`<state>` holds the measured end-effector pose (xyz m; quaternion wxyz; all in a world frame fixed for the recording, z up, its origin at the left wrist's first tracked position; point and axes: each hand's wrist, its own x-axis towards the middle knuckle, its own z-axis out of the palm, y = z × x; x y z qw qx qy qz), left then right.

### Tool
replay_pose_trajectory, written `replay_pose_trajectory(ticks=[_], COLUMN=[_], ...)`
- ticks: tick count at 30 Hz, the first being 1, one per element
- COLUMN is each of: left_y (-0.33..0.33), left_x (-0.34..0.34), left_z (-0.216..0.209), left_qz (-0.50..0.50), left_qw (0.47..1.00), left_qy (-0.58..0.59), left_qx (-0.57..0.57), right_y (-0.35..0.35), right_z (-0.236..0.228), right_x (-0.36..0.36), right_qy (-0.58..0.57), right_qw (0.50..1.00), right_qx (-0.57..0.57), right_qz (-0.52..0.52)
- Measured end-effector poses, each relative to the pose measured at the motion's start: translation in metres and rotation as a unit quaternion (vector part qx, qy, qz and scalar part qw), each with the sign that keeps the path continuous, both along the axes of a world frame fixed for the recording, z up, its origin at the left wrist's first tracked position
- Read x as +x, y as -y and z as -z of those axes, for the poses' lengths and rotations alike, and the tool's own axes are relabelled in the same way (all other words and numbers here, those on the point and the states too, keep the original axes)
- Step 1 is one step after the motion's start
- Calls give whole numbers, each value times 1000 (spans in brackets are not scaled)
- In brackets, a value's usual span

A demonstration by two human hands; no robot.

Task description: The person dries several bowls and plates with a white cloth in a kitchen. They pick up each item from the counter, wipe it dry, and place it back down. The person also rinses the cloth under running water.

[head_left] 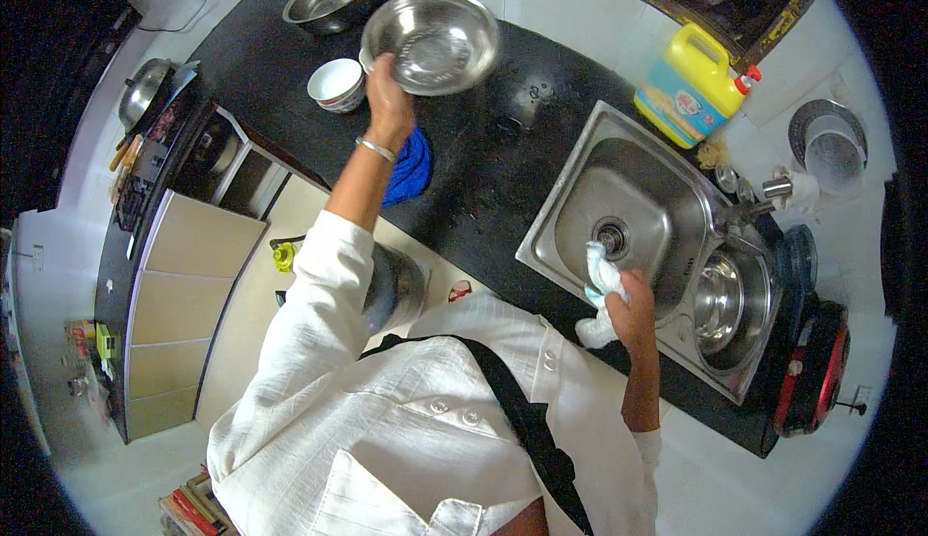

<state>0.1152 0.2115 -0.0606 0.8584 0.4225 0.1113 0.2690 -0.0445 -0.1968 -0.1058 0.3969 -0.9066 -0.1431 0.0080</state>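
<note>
My left hand (391,103) is closed on the near rim of a shiny metal basin (440,45), over the far part of the black counter. Whether the basin rests on the counter or is lifted I cannot tell. In my right hand (630,312) a crumpled white cloth (601,289) is bunched, at the near edge of the steel sink (619,183). Beside the left wrist lies a blue cloth (410,169). White bowls (336,84), stacked, stand left of the basin. Behind them is another metal basin (333,0).
A yellow jug with a red cap (691,86) stands behind the sink. The smaller sink bowl holds a metal bowl (717,309), near the faucet (749,209). A red and black appliance (812,372) sits at the right end. At left are a stove (145,183) and a lidded pan (147,91).
</note>
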Motion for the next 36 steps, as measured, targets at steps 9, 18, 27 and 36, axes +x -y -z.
replay_pose_trajectory(ticks=[9, 18, 27, 36], left_y=[-147, -151, -184, 28], left_x=[87, 132, 123, 17], left_z=[80, 94, 97, 32], left_qz=[-255, -140, -101, -113], left_qw=[792, 923, 931, 826], left_qy=[-350, -325, -311, 57], left_qx=[430, 150, 164, 550], right_y=[-7, -7, 13, 45], right_z=[-11, -30, -26, -15], right_x=[-11, -14, -8, 13], right_qy=[-164, -90, -72, -39], right_qw=[947, 852, 805, 766], right_qx=[241, 475, 538, 581], right_qz=[137, 202, 239, 272])
